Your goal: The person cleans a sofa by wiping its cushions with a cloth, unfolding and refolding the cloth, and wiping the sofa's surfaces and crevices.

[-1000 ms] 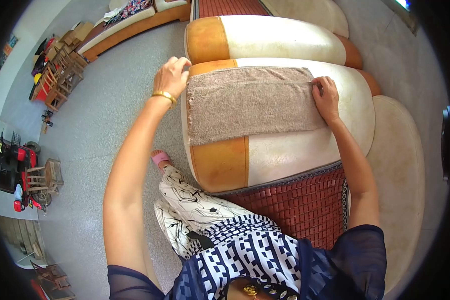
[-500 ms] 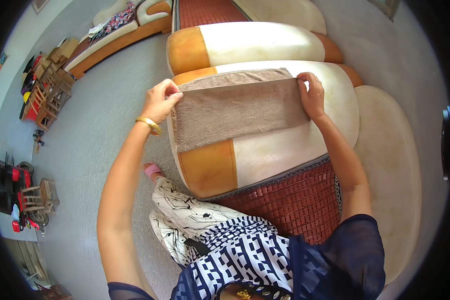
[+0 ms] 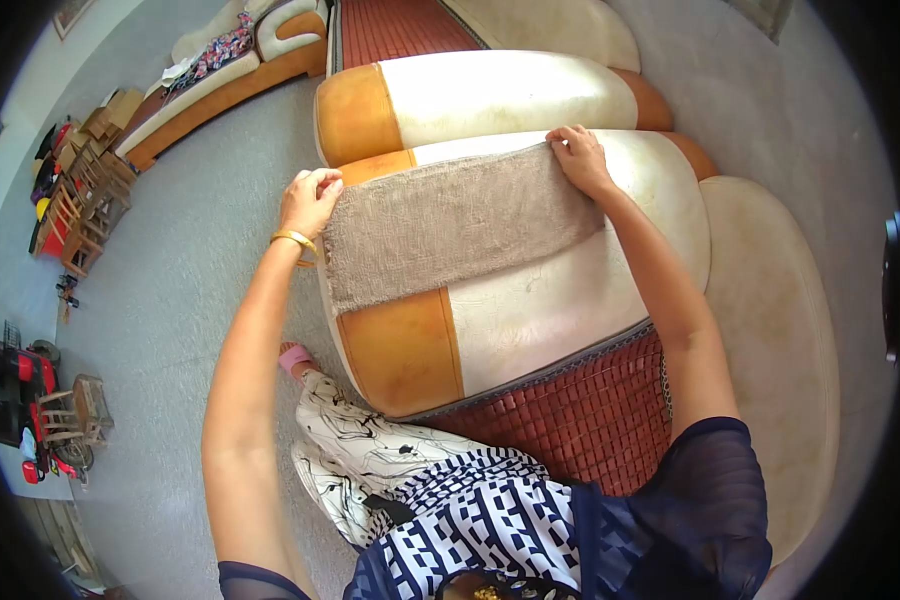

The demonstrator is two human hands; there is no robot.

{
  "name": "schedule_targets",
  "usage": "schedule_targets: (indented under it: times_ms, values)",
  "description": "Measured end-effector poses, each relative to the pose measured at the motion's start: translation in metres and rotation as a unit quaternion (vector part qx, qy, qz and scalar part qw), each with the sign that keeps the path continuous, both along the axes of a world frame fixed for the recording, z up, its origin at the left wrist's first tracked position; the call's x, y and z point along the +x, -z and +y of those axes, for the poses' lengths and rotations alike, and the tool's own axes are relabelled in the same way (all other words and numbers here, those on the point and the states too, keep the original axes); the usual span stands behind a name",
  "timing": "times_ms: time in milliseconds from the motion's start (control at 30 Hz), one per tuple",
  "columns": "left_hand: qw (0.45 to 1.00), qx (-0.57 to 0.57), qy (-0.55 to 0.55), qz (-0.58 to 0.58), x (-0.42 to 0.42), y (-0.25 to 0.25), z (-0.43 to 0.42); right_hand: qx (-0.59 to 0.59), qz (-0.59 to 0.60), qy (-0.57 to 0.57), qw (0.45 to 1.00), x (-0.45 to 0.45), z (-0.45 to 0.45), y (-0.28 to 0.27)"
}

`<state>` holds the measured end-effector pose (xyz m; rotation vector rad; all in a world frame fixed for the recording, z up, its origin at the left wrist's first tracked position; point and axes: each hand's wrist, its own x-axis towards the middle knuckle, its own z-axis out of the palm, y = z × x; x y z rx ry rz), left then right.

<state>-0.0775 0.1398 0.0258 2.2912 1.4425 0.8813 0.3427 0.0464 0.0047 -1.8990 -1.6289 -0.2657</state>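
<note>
A grey-brown towel (image 3: 450,225), folded into a long strip, lies across the white and orange sofa armrest (image 3: 560,310). At the towel's far left corner, my left hand (image 3: 312,203) has its thumb and fingers pinched together on the edge. A gold bangle (image 3: 295,240) circles that wrist. My right hand (image 3: 582,162) grips the far right corner with bent fingers, its palm over the cloth. Between the two hands the far edge runs fairly straight, and the upper layer rests flat with slight wrinkles.
A second padded armrest (image 3: 510,100) stands just beyond. Red-brown woven matting (image 3: 570,430) covers the seat beside me. Wooden chairs (image 3: 85,220) and boxes line the left wall; another sofa (image 3: 220,85) holds patterned cloth. Grey floor (image 3: 180,300) lies to the left.
The raised upper layer has come down flat over the strip of cloth that showed behind it. My right hand has moved left along with its corner; my left hand stays at its corner.
</note>
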Motion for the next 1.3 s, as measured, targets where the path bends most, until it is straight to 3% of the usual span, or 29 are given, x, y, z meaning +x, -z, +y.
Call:
schedule_targets:
  times_ms: [67,133,200,267,333,367,467,533,600,667,733,800,867,933,1000,1067,1133,1167,1200,1233,1300]
  values:
    - [0.997,-0.032,0.075,-0.006,-0.001,-0.01,-0.003,-0.052,0.098,-0.029,0.993,-0.002,-0.005,-0.015]
    - [0.996,-0.042,0.075,0.024,-0.002,-0.02,0.0,-0.061,0.106,-0.053,0.991,-0.002,-0.007,-0.021]
    - [0.975,-0.204,0.083,0.029,-0.002,-0.032,0.0,-0.1,0.101,-0.061,0.988,0.0,-0.008,-0.024]
    - [0.974,-0.209,0.077,0.034,0.0,-0.044,-0.006,-0.092,0.113,-0.083,0.986,0.004,-0.005,-0.025]
    - [0.978,-0.174,0.105,0.039,-0.001,-0.047,0.0,-0.129,0.231,-0.088,0.96,-0.004,-0.019,-0.049]
    - [0.981,-0.148,0.121,-0.011,-0.004,-0.049,0.003,-0.063,0.255,-0.157,0.952,0.006,-0.017,-0.051]
    - [0.962,-0.126,0.172,-0.168,-0.009,-0.084,0.002,0.051,0.334,-0.184,0.923,0.004,-0.031,-0.097]
    - [0.964,-0.074,0.171,-0.193,-0.009,-0.109,-0.001,0.08,0.364,-0.218,0.902,0.004,-0.033,-0.12]
    - [0.961,-0.015,0.172,-0.216,-0.007,-0.126,-0.008,0.092,0.341,-0.229,0.907,0.006,-0.04,-0.132]
    - [0.983,0.109,0.077,-0.128,-0.008,-0.132,-0.02,0.1,0.228,-0.225,0.942,0.008,-0.048,-0.135]
    - [0.97,0.214,0.091,-0.075,-0.008,-0.119,-0.043,0.105,0.204,-0.21,0.95,0.0,-0.066,-0.125]
    - [0.97,0.208,0.12,-0.042,-0.017,-0.091,-0.063,0.047,0.1,-0.232,0.966,-0.002,-0.09,-0.107]
    - [0.968,0.194,0.152,0.049,-0.032,-0.057,-0.083,-0.075,0.144,-0.256,0.953,-0.006,-0.115,-0.083]
    - [0.954,0.146,0.223,0.137,-0.045,-0.032,-0.102,-0.226,0.114,-0.297,0.921,-0.014,-0.132,-0.07]
    - [0.96,0.113,0.225,0.121,-0.051,-0.027,-0.12,-0.245,0.117,-0.309,0.912,-0.016,-0.135,-0.068]
    - [0.965,0.084,0.226,0.104,-0.051,-0.035,-0.132,-0.214,0.135,-0.214,0.943,-0.013,-0.122,-0.076]
    - [0.985,-0.004,0.17,-0.012,-0.037,-0.048,-0.148,-0.156,0.152,-0.177,0.96,-0.022,-0.1,-0.088]
    - [0.959,-0.192,0.128,-0.165,-0.026,-0.037,-0.158,-0.141,0.147,-0.198,0.959,-0.025,-0.082,-0.088]
    - [0.903,-0.277,0.139,-0.298,-0.007,-0.038,-0.177,-0.126,0.143,-0.22,0.957,-0.028,-0.061,-0.084]
    - [0.805,-0.395,0.13,-0.423,0.01,-0.038,-0.195,-0.128,0.128,-0.229,0.956,-0.037,-0.04,-0.081]
    - [0.643,-0.539,0.111,-0.532,0.039,-0.02,-0.208,-0.129,0.106,-0.253,0.953,-0.06,0.002,-0.072]
